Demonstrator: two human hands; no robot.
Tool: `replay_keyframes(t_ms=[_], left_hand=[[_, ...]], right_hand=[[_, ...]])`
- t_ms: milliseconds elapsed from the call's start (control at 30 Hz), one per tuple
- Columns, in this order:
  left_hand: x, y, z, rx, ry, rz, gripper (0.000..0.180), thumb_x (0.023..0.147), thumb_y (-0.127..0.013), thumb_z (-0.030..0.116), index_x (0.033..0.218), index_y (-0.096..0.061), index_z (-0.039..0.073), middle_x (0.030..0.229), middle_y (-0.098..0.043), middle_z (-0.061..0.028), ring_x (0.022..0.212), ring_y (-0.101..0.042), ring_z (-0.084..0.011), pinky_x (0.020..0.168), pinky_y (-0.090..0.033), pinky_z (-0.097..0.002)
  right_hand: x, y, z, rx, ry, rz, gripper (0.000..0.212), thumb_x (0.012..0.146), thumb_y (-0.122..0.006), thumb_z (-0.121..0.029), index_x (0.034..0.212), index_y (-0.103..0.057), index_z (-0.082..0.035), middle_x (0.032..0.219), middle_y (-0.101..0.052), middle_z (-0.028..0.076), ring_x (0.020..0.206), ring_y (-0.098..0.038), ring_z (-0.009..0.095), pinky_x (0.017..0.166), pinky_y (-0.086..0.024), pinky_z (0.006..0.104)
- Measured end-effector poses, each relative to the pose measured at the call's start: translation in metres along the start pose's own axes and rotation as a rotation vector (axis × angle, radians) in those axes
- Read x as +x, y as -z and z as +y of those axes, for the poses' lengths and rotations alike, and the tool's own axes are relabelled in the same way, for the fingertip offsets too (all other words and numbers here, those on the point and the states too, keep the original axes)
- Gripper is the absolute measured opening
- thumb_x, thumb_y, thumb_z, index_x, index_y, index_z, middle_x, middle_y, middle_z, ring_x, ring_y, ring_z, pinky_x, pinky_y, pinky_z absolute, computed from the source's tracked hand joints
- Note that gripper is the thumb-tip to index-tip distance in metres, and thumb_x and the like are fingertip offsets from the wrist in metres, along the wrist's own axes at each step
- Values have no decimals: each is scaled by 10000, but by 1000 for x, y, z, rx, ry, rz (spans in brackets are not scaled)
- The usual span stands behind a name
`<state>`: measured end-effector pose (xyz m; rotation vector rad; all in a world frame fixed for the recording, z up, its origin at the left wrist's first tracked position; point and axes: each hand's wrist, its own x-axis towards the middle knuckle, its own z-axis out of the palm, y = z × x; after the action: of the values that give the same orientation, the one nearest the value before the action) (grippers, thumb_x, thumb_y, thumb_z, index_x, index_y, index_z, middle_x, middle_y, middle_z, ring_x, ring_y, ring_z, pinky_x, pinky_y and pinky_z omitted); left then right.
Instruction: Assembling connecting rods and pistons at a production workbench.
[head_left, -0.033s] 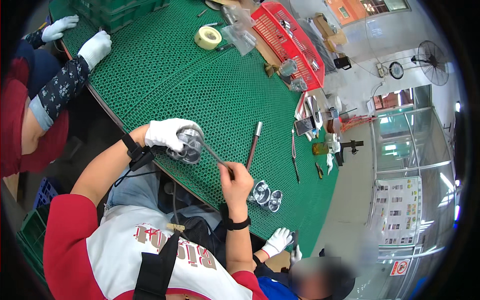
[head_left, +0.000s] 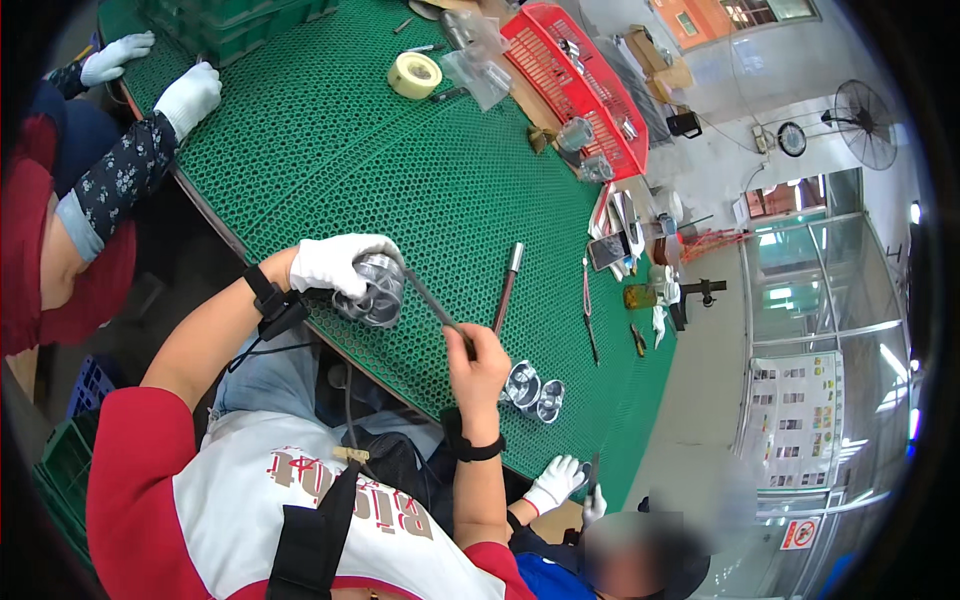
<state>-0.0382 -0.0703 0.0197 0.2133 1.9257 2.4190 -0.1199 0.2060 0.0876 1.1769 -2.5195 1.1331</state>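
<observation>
Hand tool and metal part at the table edge, seen from above: the person's left hand [head_left: 338, 266], in a white glove, is clamped around a rounded silver metal part [head_left: 382, 300] with curved openings, held near the edge of the green mat [head_left: 330, 170] on the person's side. The bare right hand [head_left: 478, 366] is closed in a fist on the near end of a slim, dark, straight tool [head_left: 431, 300], whose grip end is hidden by the fingers. The tool's long axis slants from the right hand at lower right to the metal part at upper left, its far end pointing toward the gloved left hand; whether the tip touches the part's rim or enters an opening cannot be told. The metal part is squat, and its own long axis cannot be made out. To the right of the tool, a rod [head_left: 508, 287] with a silver upper end and a dark red lower portion lies on the mat, its long axis steeper than the tool's and its silver end pointing away from the person. Beyond the right wrist, 2 joined silver rings [head_left: 537, 392] rest on the mat; a roll of tape [head_left: 412, 78] and a red basket [head_left: 575, 95] stand at the far side
</observation>
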Motion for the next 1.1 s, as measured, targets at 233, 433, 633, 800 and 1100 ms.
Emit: replay_keyframes(t_ms=[233,433,633,800,1100], left_hand=[[4,3,5,35,46,-51,834,610,-882,406,1264,-572,-8,1201,-631,-94,1123,-606,-182,995,-495,-343],[-5,-11,19,-18,99,5,905,597,-914,481,1260,-581,-38,1164,-660,-105,1086,-631,-177,983,-497,-332],[-20,-28,18,100,103,92,906,616,-911,458,1297,-567,-31,1205,-651,-105,1092,-634,-170,988,-503,-332],[-43,-73,13,351,-48,443,703,702,-701,78,1376,-536,-33,1277,-648,-121,1141,-634,-165,1004,-497,-304],[-42,-107,-17,216,-156,752,767,726,-622,-29,1477,-461,-33,1400,-581,-122,1225,-582,-165,1043,-459,-288]], right_hand=[[-9,16,5,-28,-123,45,201,919,-763,-188,982,-689,-11,737,-666,103,592,-616,224,570,-475,344],[-24,7,-5,62,-187,-81,172,903,-768,-162,983,-698,-27,774,-691,115,612,-651,245,570,-493,355],[-31,2,-16,116,-89,-79,239,879,-781,-134,1091,-704,-56,818,-703,115,623,-660,256,584,-508,362],[-57,13,-32,171,-116,-165,410,872,-780,-96,1271,-683,-99,811,-641,82,635,-606,214,582,-498,316],[-82,-5,-31,145,-79,-144,326,929,-718,-135,1253,-704,-100,705,-552,84,575,-558,252,545,-450,381]])
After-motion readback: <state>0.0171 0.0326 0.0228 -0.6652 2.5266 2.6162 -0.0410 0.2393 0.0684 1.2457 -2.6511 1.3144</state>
